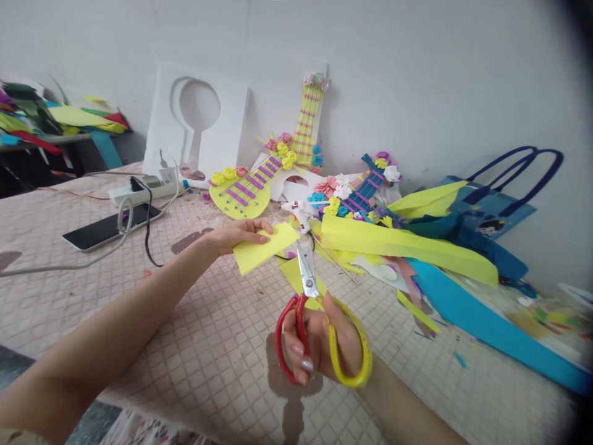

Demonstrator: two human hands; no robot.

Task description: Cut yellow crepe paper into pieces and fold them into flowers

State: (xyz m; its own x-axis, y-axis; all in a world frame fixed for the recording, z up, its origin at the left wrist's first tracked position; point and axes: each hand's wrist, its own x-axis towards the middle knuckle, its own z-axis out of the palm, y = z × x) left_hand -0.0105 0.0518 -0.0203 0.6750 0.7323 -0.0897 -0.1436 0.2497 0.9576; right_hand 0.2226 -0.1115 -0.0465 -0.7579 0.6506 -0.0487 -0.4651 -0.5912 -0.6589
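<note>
Fingers of your left hand pinch yellow paper, which extends rightward from them; your right hand's fingers curl through the scissors' handles, parted blades pointing ahead.

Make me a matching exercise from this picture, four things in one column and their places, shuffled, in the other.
Things:
1. scissors
2. small yellow paper
3. power strip
4. blue bag

Places:
A. on the left part of the table
B. by the wall, at right
C. in the right hand
D. in the left hand

Pairs: 1-C, 2-D, 3-A, 4-B
</note>
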